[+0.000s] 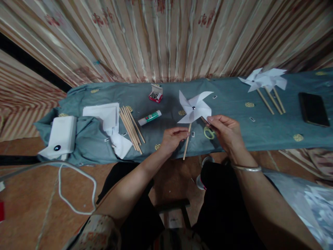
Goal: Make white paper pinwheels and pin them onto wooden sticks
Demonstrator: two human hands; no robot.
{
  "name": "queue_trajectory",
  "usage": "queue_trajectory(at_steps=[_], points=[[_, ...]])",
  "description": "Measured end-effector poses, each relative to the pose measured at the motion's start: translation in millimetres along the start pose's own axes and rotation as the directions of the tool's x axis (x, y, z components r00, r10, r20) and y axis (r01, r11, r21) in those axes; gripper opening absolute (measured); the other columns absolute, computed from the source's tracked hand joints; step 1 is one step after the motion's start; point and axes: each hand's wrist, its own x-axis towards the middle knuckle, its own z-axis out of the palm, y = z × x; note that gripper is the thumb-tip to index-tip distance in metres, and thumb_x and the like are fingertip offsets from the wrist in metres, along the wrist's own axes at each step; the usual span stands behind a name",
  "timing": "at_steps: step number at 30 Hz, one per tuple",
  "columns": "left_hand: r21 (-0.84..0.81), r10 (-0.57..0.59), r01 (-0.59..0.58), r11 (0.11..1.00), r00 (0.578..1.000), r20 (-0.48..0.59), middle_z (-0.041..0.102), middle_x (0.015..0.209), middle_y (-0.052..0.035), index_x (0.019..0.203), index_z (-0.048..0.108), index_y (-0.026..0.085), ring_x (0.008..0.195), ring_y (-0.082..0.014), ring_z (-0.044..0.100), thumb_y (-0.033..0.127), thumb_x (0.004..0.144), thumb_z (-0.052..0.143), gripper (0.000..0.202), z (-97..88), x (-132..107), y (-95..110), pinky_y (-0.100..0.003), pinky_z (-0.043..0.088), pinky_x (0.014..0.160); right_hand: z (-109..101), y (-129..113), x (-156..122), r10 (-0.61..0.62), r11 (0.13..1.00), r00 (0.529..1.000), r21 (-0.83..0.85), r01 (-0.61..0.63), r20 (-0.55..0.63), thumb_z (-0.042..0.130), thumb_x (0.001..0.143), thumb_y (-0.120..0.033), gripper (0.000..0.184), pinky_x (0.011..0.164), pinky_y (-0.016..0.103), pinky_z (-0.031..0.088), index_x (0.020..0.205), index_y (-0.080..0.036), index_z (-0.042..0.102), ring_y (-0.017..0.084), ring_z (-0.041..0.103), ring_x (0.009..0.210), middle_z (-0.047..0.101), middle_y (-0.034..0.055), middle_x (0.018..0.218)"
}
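A white paper pinwheel (pixel 194 110) with a round silvery pin at its centre is held up over the cloth-covered table. Its wooden stick (pixel 186 147) points down toward the table's near edge. My left hand (pixel 171 139) pinches that stick just below the blades. With thumb and fingertips, my right hand (pixel 225 130) grips the tip of the lower right blade. Just left of the right hand, yellow-green-handled scissors (pixel 208 133) lie on the cloth, their blades partly covered by the pinwheel and hand.
Left of my hands lie a glue stick (pixel 150 118), several wooden sticks (pixel 131 130), white paper sheets (pixel 101 110) and a white device (pixel 62 133). An open red box of pins (pixel 156 94) sits behind. Several pinwheels (pixel 267 81) and a black phone (pixel 313 109) rest at right.
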Motion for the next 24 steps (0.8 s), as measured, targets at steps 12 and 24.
queue_trajectory(at_steps=[12,24], points=[[0.001,-0.016,0.016,1.0,1.0,-0.012,0.069,0.065,-0.0008,0.07,0.077,0.017,0.058,-0.0096,0.053,0.02,0.06,0.077,0.011,0.8,-1.5,2.6,-0.024,0.043,0.061,2.7,2.8,-6.0,0.013,0.998,0.998,-0.065,-0.009,0.061,0.085,0.058,-0.042,0.026,0.054,0.024,0.043,0.064,-0.022,0.069,0.009,0.055,0.053,0.066,-0.002,0.062],[-0.002,-0.015,0.015,1.0,0.999,-0.029,0.07,0.064,-0.0008,0.068,0.077,0.018,0.06,-0.01,0.054,0.024,0.055,0.079,0.015,1.7,-2.2,4.6,-0.021,0.042,0.057,9.1,7.2,-9.6,0.014,0.999,0.993,-0.042,-0.009,0.113,0.086,0.054,-0.045,0.03,0.055,0.024,0.041,0.056,-0.022,0.067,0.009,0.051,0.053,0.062,-0.0028,0.057]])
